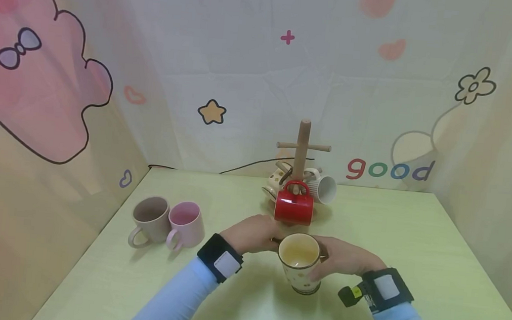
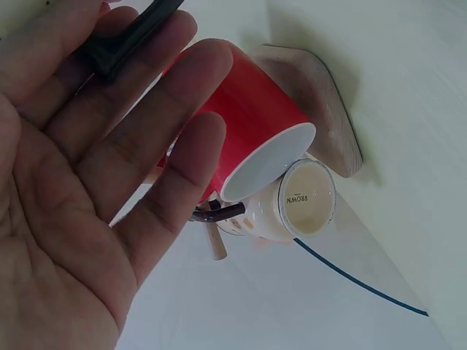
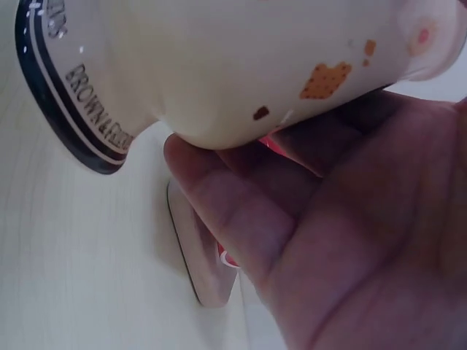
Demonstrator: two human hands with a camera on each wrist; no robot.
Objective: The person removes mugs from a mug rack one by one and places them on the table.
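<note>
A cream mug (image 1: 298,273) with brown patches and dark rims is held upright near the middle of the table. My right hand (image 1: 348,258) grips its body, the thumb on the near side and the fingers behind. In the right wrist view the printed foot of the mug (image 3: 219,73) stands out past the fingers. My left hand (image 1: 254,233) is at its left side, holding the dark handle (image 2: 131,40) between thumb and fingers. Just beyond both hands, a red mug (image 1: 294,207) hangs on a wooden mug rack (image 1: 301,151).
A white ribbed mug (image 1: 325,189) and a patterned cream mug (image 1: 274,183) also hang on the rack, whose upper pegs stick out sideways. A grey-brown mug (image 1: 152,222) and a pink mug (image 1: 188,225) stand at the left of the table. A printed curtain (image 1: 245,77) closes the back.
</note>
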